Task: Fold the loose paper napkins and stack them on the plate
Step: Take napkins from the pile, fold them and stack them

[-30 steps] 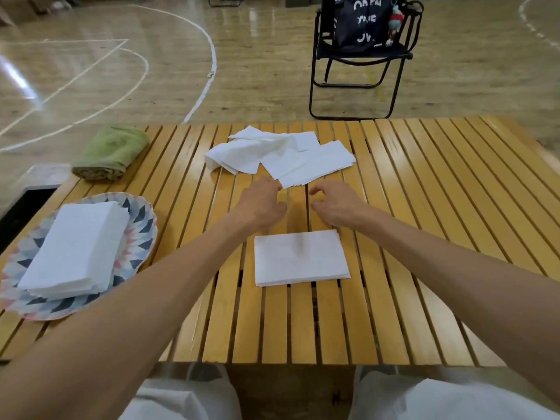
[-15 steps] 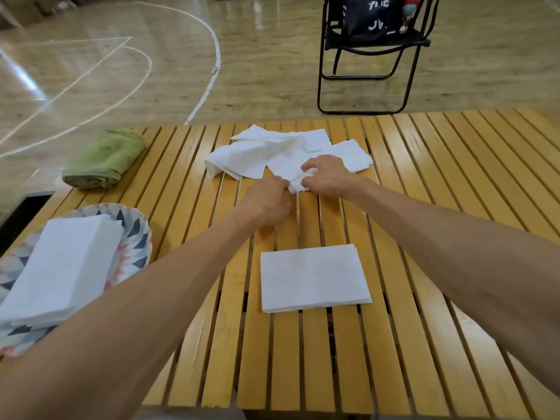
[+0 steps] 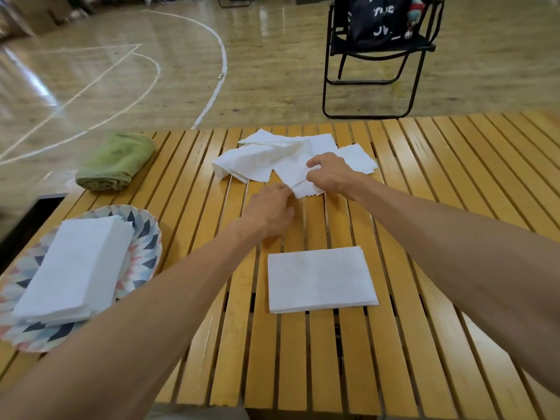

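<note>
Loose paper napkins (image 3: 266, 160) heaped at the table's far middle, overlapping and rumpled. Right hand (image 3: 328, 174) pressed on the heap's near edge, fingers curled onto a napkin; grip itself hidden, so cannot tell whether clamped. Left hand (image 3: 268, 212) just beside it on the slats, fingertips touching the same napkin's corner, fingers bent and close together. One folded napkin (image 3: 321, 278) flat on the slatted wooden table (image 3: 454, 183), nearer the body. Stack of folded napkins (image 3: 74, 269) resting on the patterned plate (image 3: 145, 237) at left. Rolled green towel (image 3: 116, 160) beyond the plate. Black folding chair (image 3: 375, 56) on the gym floor behind.
</note>
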Action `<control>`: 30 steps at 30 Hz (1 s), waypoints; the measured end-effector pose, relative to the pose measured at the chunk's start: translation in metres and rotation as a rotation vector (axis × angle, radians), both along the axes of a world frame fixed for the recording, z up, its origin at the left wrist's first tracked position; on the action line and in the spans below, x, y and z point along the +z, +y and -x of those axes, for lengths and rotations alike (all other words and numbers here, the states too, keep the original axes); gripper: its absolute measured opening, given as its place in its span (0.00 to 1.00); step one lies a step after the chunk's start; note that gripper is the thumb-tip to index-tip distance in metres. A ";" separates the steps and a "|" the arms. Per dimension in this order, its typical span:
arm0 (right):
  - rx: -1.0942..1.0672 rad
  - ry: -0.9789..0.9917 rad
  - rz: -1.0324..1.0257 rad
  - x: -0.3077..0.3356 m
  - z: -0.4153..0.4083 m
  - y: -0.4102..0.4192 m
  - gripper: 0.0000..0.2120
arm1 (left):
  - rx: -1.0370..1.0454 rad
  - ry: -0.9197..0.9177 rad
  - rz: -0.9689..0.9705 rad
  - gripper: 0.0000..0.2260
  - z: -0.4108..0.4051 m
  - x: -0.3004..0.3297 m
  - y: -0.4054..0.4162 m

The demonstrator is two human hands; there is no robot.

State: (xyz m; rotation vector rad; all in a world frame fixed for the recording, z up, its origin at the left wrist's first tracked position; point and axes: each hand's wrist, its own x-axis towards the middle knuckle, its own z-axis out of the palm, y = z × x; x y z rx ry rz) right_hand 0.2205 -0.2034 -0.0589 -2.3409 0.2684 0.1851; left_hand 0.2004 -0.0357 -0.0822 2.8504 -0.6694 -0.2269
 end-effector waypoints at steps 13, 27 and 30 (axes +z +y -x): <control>-0.090 -0.080 -0.342 0.008 0.019 -0.001 0.20 | 0.007 -0.095 0.076 0.23 0.005 -0.011 0.001; 0.158 -0.363 0.178 0.025 0.087 -0.015 0.34 | -0.218 -0.462 0.198 0.16 0.046 0.042 0.017; 0.236 -0.337 0.296 0.036 0.104 -0.006 0.30 | -0.267 -0.518 0.210 0.13 0.059 0.059 0.020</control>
